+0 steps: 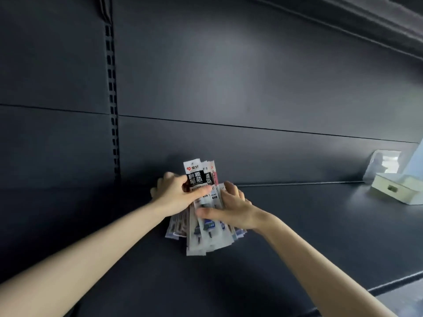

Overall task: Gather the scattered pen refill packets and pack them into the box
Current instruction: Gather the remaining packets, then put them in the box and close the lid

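A bundle of pen refill packets [201,234], white with black labels, stands fanned on the dark shelf [297,225] near its back wall. My left hand [176,193] grips the upper left side of the bundle, thumb across the front. My right hand [231,209] holds the right side, its thumb pressed over the front packets. The tops of the packets stick up between both hands. The pale box [393,191] sits far to the right on the shelf, apart from the hands.
A dark back panel with a slotted upright [112,99] rises behind the shelf. The shelf's front edge [393,282] runs at the lower right. A light blue board [416,161] leans behind the box.
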